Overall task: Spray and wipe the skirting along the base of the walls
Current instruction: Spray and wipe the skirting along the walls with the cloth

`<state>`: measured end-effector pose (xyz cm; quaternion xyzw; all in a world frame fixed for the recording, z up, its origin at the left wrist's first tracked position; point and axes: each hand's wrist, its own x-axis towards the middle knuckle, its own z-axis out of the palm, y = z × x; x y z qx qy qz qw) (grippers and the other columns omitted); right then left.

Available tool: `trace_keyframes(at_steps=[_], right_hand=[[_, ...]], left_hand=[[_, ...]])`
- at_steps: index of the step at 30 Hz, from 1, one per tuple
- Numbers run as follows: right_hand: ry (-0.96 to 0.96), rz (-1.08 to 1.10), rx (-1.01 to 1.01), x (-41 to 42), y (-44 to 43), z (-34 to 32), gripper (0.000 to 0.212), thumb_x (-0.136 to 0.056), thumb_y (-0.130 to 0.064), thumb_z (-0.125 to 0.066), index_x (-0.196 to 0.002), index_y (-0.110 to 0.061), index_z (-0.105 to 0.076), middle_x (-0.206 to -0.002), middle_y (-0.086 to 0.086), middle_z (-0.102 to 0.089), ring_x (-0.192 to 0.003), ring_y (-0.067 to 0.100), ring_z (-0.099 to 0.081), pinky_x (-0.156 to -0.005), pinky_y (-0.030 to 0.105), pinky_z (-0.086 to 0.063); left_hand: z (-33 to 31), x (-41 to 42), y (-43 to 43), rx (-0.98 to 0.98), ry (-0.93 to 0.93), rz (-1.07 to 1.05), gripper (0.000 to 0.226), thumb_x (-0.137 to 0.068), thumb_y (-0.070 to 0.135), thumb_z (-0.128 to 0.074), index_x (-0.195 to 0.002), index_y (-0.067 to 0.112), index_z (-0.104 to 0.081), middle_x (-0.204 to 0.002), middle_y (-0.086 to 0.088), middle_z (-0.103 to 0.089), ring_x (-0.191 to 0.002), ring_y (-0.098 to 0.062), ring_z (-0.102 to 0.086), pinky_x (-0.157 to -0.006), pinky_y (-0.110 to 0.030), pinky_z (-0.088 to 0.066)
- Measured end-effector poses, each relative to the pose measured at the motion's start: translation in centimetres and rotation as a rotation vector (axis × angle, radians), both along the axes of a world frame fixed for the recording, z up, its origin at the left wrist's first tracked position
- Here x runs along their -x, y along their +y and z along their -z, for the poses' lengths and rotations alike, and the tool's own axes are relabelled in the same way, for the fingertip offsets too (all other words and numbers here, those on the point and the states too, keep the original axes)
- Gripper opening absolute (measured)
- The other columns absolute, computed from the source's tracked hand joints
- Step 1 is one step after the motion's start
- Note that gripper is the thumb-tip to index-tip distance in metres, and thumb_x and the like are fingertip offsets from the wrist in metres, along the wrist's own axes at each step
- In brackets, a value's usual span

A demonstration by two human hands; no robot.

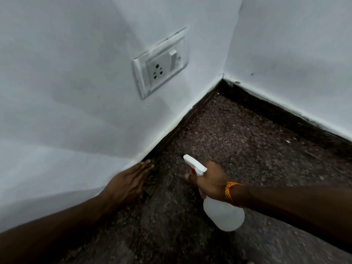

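A dark stone skirting (190,115) runs along the foot of the left white wall to the corner, and another dark strip (285,113) continues along the right wall. My left hand (129,181) lies flat with straight fingers against the left skirting; whether a cloth is under it is hidden. My right hand (209,180) grips a translucent white spray bottle (224,214) by its neck. Its white nozzle (192,163) points toward the left skirting, just beyond my left fingertips.
A white socket and switch plate (162,61) is set low in the left wall. The two white walls meet at a corner (222,75). The floor (238,149) is dark speckled stone. An orange thread band (230,193) circles my right wrist.
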<state>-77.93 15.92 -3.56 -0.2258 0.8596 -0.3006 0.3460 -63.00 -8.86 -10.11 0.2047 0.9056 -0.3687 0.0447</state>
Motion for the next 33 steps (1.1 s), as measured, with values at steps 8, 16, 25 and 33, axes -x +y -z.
trace_keyframes(at_steps=[8,16,25,33], right_hand=[[-0.004,0.009,-0.017,1.7,-1.4,0.5,0.042,-0.096,-0.031,-0.066,-0.06,-0.015,-0.052,-0.035,-0.007,-0.056,-0.051,0.019,-0.067,-0.07,0.038,-0.059],[-0.028,0.067,0.003,2.8,-1.9,1.5,0.044,-0.095,-0.034,-0.065,-0.06,-0.009,-0.06,-0.041,-0.001,-0.062,-0.054,0.025,-0.072,-0.069,0.034,-0.061],[-0.063,0.235,0.05,4.9,-0.8,2.1,0.042,-0.096,-0.033,-0.067,-0.064,-0.006,-0.057,-0.038,-0.004,-0.057,-0.049,0.017,-0.066,-0.06,0.028,-0.057],[-0.025,0.333,0.115,8.3,-0.6,2.1,0.039,-0.088,-0.042,-0.069,-0.074,-0.006,-0.065,-0.066,0.013,-0.069,-0.061,0.026,-0.071,-0.07,0.043,-0.062]], left_hand=[[0.1,6.6,0.7,-0.189,0.074,-0.006,0.054,-0.086,0.012,-0.03,-0.125,-0.007,-0.062,-0.136,-0.019,-0.058,-0.131,-0.034,-0.051,-0.119,-0.042,-0.007],[0.6,4.8,-0.1,-0.106,0.088,-0.004,0.054,-0.091,0.014,-0.03,-0.138,-0.009,-0.044,-0.15,-0.022,-0.04,-0.143,-0.037,-0.032,-0.122,-0.046,-0.006],[0.1,13.0,2.3,-0.034,0.08,0.028,0.052,-0.09,0.011,-0.028,-0.126,-0.004,-0.063,-0.138,-0.018,-0.057,-0.132,-0.034,-0.05,-0.118,-0.044,-0.021],[0.6,11.9,1.4,-0.021,-0.081,-0.089,0.066,-0.085,0.029,-0.03,-0.133,-0.01,-0.051,-0.148,-0.025,-0.04,-0.142,-0.038,-0.033,-0.123,-0.047,0.001]])
